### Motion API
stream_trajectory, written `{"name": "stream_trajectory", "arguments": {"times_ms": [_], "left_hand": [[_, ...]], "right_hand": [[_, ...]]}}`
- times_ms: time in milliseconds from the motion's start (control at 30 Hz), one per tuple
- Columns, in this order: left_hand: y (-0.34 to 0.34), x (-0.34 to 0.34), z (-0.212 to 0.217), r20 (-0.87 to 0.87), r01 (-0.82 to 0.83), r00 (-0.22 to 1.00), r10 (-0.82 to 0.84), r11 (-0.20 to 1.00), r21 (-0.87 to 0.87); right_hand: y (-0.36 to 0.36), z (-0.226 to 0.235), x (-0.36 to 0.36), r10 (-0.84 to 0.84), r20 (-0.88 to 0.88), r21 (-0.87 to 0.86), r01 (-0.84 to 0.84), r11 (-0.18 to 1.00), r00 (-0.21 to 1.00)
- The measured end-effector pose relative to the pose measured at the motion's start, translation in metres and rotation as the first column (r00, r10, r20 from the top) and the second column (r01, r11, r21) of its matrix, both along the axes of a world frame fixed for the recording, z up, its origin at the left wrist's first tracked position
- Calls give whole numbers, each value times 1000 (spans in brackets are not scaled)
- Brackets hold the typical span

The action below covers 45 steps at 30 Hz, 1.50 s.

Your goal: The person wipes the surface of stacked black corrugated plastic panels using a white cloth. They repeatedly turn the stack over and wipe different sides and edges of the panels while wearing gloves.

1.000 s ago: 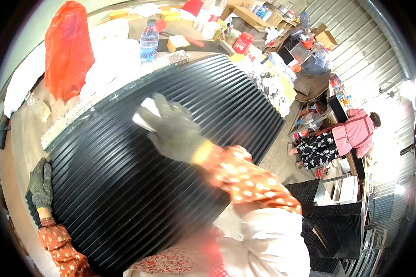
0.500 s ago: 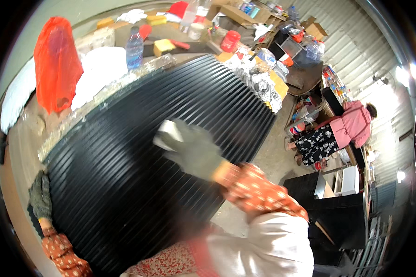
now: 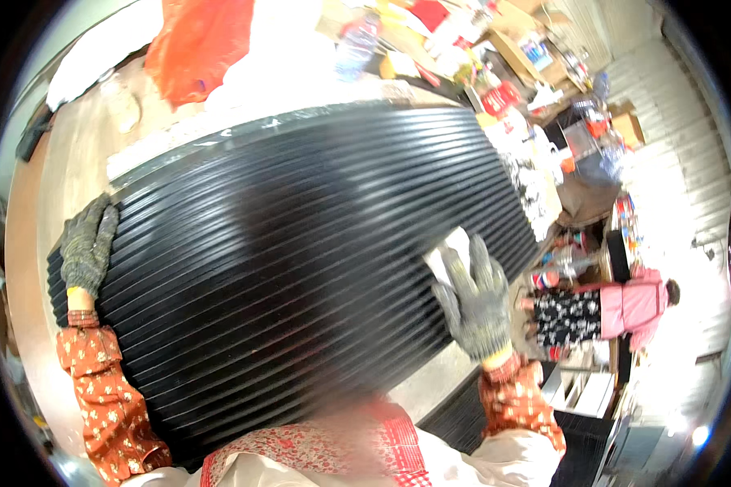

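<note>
Ribbed black rubber mat (image 3: 300, 268) lies spread flat over the counter (image 3: 53, 203), filling most of it. Judged heavy, limp and grippy; best taken at its edges. Left hand (image 3: 88, 243), gloved, is clenched over the left edge. Right hand (image 3: 473, 302) rests flat, grip released, by a white cloth (image 3: 448, 250). Cluttered workshop behind; orange bag (image 3: 199, 45) at the far side.

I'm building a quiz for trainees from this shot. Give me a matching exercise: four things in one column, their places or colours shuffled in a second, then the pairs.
Things:
1. left hand
2. right hand
3. ribbed sheet
4. plastic bag

Descriptions:
A. black, glossy
B. orange-red, beyond the sheet
C. on the sheet's left edge
D. over a white cloth near the sheet's right edge

Pairs: 1-C, 2-D, 3-A, 4-B
</note>
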State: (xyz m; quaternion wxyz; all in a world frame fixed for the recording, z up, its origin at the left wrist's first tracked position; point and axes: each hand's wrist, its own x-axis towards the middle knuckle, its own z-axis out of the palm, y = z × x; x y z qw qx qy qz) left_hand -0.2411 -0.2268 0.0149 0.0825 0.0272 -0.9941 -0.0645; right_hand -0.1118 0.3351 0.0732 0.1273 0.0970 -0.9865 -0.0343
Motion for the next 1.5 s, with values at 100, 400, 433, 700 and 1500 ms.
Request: {"name": "stream_trajectory", "arguments": {"times_ms": [100,400,433,700,1500], "left_hand": [[9,0,2,-4,-11,1000,11,1000,1],[17,2,4,-40,-13,999,12,999,-31],[18,-1,5,-39,-15,999,15,1000,-20],[12,-5,-9,-2,-30,1000,30,998,-54],[17,8,0,-24,-126,992,124,989,-82]], "right_hand": [[-32,8,-115,17,84,47,-21,999,996],[-113,-30,-235,215,91,38,-219,975,972],[-108,-18,-209,228,130,1,-231,973,965],[-2,-16,82,63,353,131,-116,985,934],[-113,-17,-71,278,184,73,-295,953,943]]}}
